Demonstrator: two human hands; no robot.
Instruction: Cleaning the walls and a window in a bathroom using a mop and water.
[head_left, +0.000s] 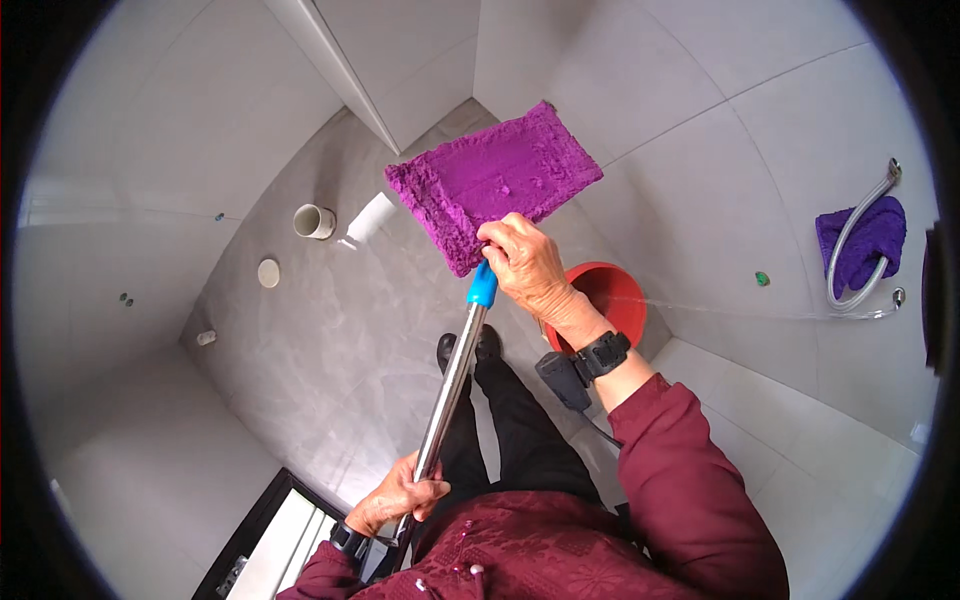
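Note:
A flat mop lies across the view, with a fluffy purple pad [495, 180] raised in front of me and turned so that its broad face shows. From the pad's near edge a blue collar [483, 285] leads into a shiny metal pole [448, 390], which slants down toward my waist on the left. Low on that pole my left hand [400, 495] is wrapped around it. My right hand [530, 265] is closed at the pad's near edge, just above the collar, its fingertips pressed on the purple fabric. Part of the pad there is hidden by my fingers.
A red bucket [622, 298] stands behind my right forearm. On the grey floor at left are an upright white pipe stub [314, 222] and a round pale cap [269, 273]. A purple cloth [872, 240] hangs at a curved bar on the right wall.

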